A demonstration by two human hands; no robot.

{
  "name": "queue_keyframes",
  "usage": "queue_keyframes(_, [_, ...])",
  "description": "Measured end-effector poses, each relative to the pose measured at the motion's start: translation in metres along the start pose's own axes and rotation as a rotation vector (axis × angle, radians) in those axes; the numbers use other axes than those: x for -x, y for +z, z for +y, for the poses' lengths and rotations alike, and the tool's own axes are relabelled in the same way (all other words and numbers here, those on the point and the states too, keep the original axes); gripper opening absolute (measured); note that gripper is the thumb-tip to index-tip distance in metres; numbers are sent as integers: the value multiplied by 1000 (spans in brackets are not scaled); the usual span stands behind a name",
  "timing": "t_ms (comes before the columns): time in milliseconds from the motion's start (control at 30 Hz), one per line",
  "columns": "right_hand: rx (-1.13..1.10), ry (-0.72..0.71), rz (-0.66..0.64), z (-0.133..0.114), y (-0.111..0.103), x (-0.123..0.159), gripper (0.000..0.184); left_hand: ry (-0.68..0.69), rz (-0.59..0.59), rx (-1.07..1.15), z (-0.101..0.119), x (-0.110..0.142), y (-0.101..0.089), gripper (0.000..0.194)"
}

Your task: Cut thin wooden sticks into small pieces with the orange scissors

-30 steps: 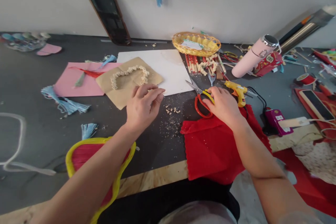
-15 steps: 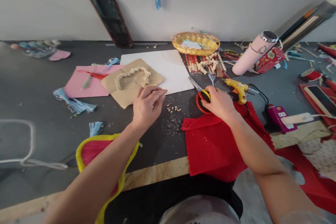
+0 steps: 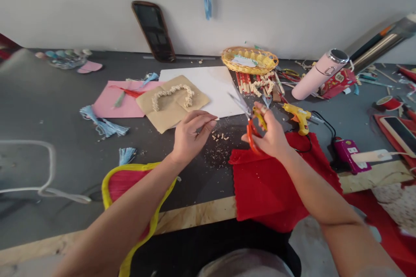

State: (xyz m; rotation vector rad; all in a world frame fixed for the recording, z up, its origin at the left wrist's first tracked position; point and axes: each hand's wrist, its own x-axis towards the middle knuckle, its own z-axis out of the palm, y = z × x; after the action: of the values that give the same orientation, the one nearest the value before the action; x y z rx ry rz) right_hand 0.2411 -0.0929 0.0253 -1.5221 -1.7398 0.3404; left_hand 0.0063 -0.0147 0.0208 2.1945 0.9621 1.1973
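My right hand (image 3: 269, 132) holds scissors (image 3: 253, 136) with red and yellow handles, raised off the table, blades pointing up and left. My left hand (image 3: 195, 134) pinches a tiny pale piece (image 3: 217, 118) between thumb and fingertips; its exact kind is too small to tell. Below the fingertips, short cut pale bits (image 3: 221, 137) lie scattered with crumbs on the dark table. Behind my left hand, a curved chain of small pale pieces (image 3: 173, 91) rests on brown paper (image 3: 169, 117), which overlaps a white sheet (image 3: 214, 80).
A yellow glue gun (image 3: 299, 117), red cloth (image 3: 269, 186) and purple power adapter (image 3: 349, 153) are at right. A wicker basket (image 3: 250, 69) and pink flask (image 3: 318, 75) stand behind. Blue tassels (image 3: 104, 122) lie left; a phone (image 3: 154, 30) leans on the wall.
The right hand has picked the scissors up off the table, and their blades have opened. The left hand still pinches near the same spot. The view has shifted slightly.
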Motion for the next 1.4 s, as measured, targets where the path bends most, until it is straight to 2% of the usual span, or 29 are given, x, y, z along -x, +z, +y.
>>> queue_keyframes(133, [124, -171, -111, -11, 9, 8, 87, -10, 31, 95, 3, 2, 1, 16])
queue_keyframes(233, [172, -202, -125, -12, 15, 12, 83, 13, 23, 142, 2, 3, 1, 16])
queue_keyframes(400, [178, -192, -166, -9, 17, 12, 81, 12, -51, 130, -2, 5, 2, 24])
queue_keyframes(833, [125, -197, -181, -9, 17, 12, 81, 37, -79, 157, 1, 3, 2, 25])
queue_keyframes(1167, [65, -207, -220, -8, 16, 10, 64, 0, -98, 153, 1, 4, 2, 29])
queue_keyframes(1300, [60, -193, -188, -7, 16, 11, 57, -10, -108, 164, 4, 3, 2, 24])
queue_keyframes(1400, [58, -144, -88, -4, 14, 11, 61, -61, -110, 111, 2, 1, 0, 25])
